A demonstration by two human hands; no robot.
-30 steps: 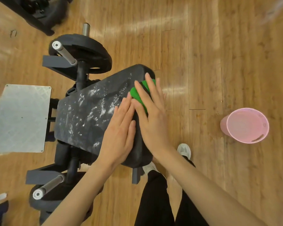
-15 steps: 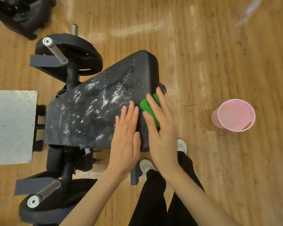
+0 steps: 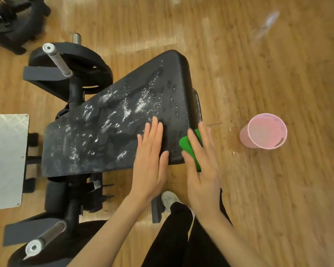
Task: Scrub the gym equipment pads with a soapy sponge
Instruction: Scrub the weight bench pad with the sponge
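while suds streak most of the black pad [image 3: 108, 132], my flat left hand [image 3: 150, 160] steadies it and my right hand [image 3: 202, 170], fingers straight, presses the green sponge [image 3: 187, 146] against its unfinished side edge.

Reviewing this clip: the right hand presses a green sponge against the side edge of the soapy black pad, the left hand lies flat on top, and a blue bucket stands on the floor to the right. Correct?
Not quite: the bucket is pink, not blue, as the head view shows. The rest holds: the right hand presses the green sponge against the pad's side edge, and the left hand lies flat on top.
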